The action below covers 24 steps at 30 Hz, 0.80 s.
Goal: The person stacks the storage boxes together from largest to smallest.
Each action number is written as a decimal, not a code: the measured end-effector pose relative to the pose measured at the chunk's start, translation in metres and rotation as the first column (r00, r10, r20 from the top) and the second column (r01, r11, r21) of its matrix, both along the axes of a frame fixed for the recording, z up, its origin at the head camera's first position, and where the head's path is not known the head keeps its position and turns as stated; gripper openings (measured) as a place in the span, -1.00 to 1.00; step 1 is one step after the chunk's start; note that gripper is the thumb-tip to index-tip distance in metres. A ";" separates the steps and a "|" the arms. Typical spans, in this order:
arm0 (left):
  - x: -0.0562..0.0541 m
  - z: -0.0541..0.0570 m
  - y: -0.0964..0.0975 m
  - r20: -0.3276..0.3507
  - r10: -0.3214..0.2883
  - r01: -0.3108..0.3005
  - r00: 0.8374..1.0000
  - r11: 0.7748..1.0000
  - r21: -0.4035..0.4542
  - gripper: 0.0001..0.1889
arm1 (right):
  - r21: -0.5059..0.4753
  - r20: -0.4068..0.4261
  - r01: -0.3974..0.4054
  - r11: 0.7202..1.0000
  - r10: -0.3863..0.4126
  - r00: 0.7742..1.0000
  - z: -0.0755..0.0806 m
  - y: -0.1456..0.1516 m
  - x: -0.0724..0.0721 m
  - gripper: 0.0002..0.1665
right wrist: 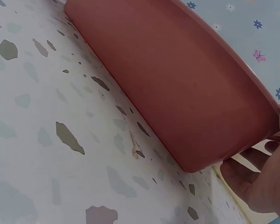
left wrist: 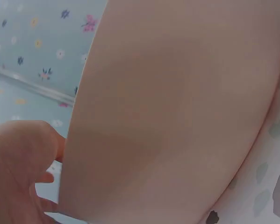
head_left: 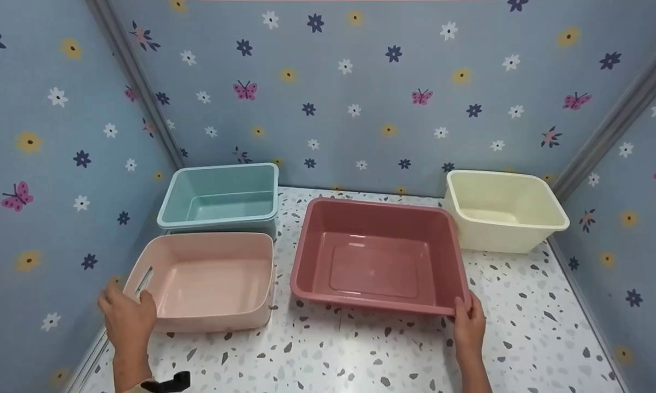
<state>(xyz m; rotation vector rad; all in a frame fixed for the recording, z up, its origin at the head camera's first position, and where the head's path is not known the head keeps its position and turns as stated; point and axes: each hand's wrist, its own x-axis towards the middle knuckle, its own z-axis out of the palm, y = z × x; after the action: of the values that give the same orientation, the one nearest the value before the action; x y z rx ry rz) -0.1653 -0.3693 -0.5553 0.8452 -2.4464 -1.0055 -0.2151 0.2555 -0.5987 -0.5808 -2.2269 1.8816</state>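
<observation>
A light pink bin (head_left: 213, 281) with a handle slot in its left end stands at the front left. My left hand (head_left: 126, 316) holds its front left corner, thumb at the rim and fingers along the outer side. In the left wrist view, the bin's plain wall (left wrist: 168, 112) fills most of the picture, with the left hand (left wrist: 20, 168) at its edge. A dark red basin (head_left: 379, 262) stands right of the pink bin. My right hand (head_left: 470, 325) grips its front right corner, thumb on the rim; the right wrist view shows fingers (right wrist: 238, 179) beneath the corner.
Behind the pink bin stand light blue bins (head_left: 218, 191), apparently nested. A pale yellow bin (head_left: 508, 210) is at the back right, close beside the red basin. Flowered panels (head_left: 355, 93) enclose the speckled white surface (head_left: 328, 355) at the back and both sides.
</observation>
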 end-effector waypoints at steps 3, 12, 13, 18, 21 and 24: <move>-0.005 -0.002 -0.009 0.025 -0.027 0.024 0.999 0.993 0.114 -0.26 | -0.009 -0.017 -0.005 1.000 0.005 1.000 0.001 0.002 -0.003 -0.29; -0.012 -0.001 -0.015 0.065 -0.083 0.065 0.994 0.968 0.242 -0.41 | -0.025 -0.034 -0.007 1.000 0.006 0.999 0.005 0.006 -0.008 -0.28; -0.011 -0.001 -0.015 0.065 -0.088 0.069 0.994 0.966 0.249 -0.41 | -0.022 -0.033 -0.003 1.000 0.002 0.999 0.005 0.006 -0.008 -0.29; -0.007 0.002 -0.017 0.069 -0.121 0.099 0.990 0.961 0.258 -0.40 | 0.103 -0.094 0.075 0.992 -0.066 0.993 0.002 -0.001 -0.003 -0.29; -0.007 0.002 -0.019 0.064 -0.138 0.116 0.988 0.956 0.271 -0.42 | 0.258 -0.251 0.192 0.947 -0.127 0.960 0.002 -0.008 0.001 -0.36; -0.010 -0.001 -0.023 0.043 -0.166 0.145 0.985 0.939 0.312 -0.42 | 0.366 -0.419 0.296 0.882 -0.128 0.899 0.008 -0.017 0.005 -0.47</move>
<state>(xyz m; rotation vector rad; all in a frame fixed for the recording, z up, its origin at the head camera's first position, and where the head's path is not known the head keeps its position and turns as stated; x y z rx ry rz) -0.1748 -0.3924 -0.5566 0.8008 -2.4827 -1.4688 -0.2106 0.2390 -0.5905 -0.3310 -2.1031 1.2168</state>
